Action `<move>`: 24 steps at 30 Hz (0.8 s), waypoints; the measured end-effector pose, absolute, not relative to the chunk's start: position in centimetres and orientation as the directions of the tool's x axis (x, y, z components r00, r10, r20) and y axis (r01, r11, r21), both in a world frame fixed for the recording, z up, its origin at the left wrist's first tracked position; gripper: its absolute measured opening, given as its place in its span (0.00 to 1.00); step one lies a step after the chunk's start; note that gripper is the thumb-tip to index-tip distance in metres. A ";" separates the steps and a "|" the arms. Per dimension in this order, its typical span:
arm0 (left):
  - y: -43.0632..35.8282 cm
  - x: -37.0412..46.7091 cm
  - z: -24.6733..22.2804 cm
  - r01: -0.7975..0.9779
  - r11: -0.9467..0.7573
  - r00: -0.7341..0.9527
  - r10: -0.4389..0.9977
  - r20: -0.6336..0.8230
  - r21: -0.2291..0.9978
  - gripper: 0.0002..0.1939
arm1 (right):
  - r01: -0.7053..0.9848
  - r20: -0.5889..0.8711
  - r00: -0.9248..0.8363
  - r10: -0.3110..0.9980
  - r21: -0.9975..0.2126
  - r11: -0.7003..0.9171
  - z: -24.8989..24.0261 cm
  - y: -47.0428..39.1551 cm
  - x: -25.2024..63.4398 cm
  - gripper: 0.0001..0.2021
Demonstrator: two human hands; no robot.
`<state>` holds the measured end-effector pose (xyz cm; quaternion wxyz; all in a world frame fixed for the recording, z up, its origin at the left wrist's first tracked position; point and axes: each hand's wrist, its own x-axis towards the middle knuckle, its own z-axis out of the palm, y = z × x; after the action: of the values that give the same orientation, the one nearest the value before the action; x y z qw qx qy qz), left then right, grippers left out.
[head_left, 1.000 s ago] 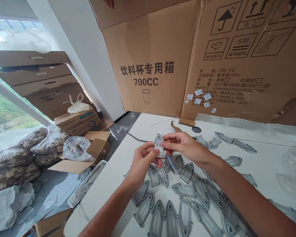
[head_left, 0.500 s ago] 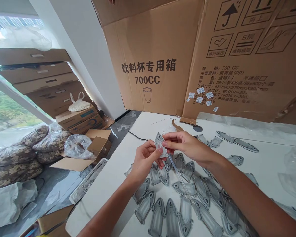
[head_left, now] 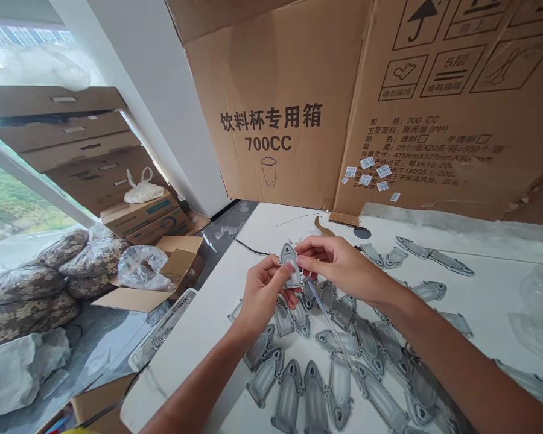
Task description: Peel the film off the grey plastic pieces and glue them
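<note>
My left hand (head_left: 265, 289) is closed on a small grey plastic piece (head_left: 291, 271), its thumb across the face. The piece has a pointed top with a hole and a paler recessed middle, and is held upright above the table. At its right edge my right hand (head_left: 332, 262) is closed, with thumb and forefinger pinching there. A thin, bluish translucent rod (head_left: 319, 304) slants down to the right from below the right fingers; whether they hold it I cannot tell. Several similar grey pieces (head_left: 314, 395) lie on the white table (head_left: 199, 361) beneath and in front of the hands.
A large cardboard box (head_left: 271, 72) stands behind the table, with small labels (head_left: 366, 179) stuck on it. Left of the table are a white plastic basket (head_left: 163, 328), an open carton (head_left: 181, 265) and bagged patterned bundles (head_left: 49, 280). Clear plastic wrap (head_left: 540, 313) lies at the right.
The grey piece has turned slightly in my left hand and shows more of its face. My right thumb has drawn back from its face to its edge. The view has shifted a little.
</note>
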<state>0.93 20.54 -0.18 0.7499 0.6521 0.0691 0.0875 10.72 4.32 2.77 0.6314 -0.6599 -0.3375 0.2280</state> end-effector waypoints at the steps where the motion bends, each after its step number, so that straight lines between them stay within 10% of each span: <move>1: 20.5 0.9 -0.1 -0.043 0.123 0.974 0.225 0.014 0.991 0.18 | 0.161 0.127 0.668 0.734 -0.987 0.024 2.8 4.3 10.7 0.11; 8: 21.1 0.9 -0.5 -0.112 0.132 0.981 0.172 0.089 0.985 0.09 | 0.116 0.102 0.684 0.722 -0.993 0.030 3.2 4.2 10.7 0.14; 14: 21.9 1.4 -0.7 -0.146 0.052 0.889 0.444 0.108 0.988 0.19 | 0.066 0.082 0.683 0.726 -0.997 0.050 3.3 4.0 10.8 0.14; 24: 20.8 1.1 -0.4 -0.123 0.040 0.957 0.270 0.108 0.992 0.16 | 0.164 0.135 0.688 0.713 -0.986 0.029 3.2 4.2 10.3 0.08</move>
<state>1.10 20.78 -0.42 0.7190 0.6794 0.0541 0.1365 10.32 4.17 3.22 0.6363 -0.6627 -0.3308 0.2158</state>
